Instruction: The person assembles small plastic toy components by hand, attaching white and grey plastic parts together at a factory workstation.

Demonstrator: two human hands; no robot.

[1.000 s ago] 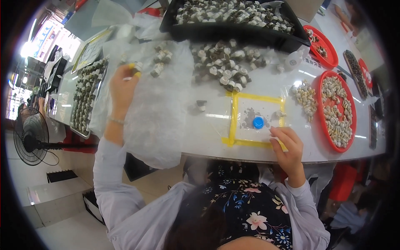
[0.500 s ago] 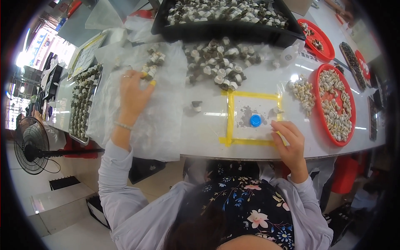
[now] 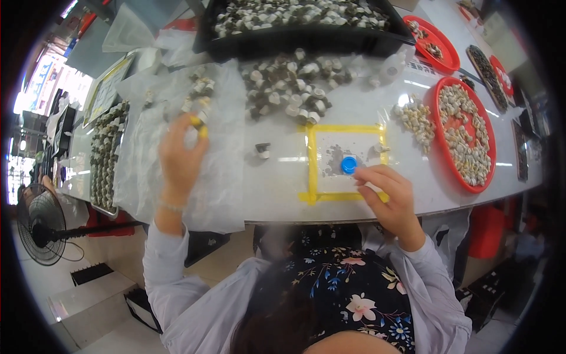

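Observation:
My left hand, smeared by motion, is over the clear plastic sheet. Its yellow-covered fingertips pinch a small dark-and-white piece, just below a row of similar pieces. At the right, my right hand is closed, thumb and index curled toward each other beside a round blue cap; anything between those fingertips is too small to make out. The cap sits inside a yellow-taped square on wet-looking spots. One small pale piece lies near the square's right edge.
A black bin full of dark-and-white pieces stands behind a loose heap. Red trays hold pale pieces, with a pile beside them. One single piece lies mid-table. A rack of rows stands left, a fan beyond.
My left hand has drawn back from the row toward me, a small piece between its fingertips. My right hand has moved left to the blue cap. The whole view has shifted slightly.

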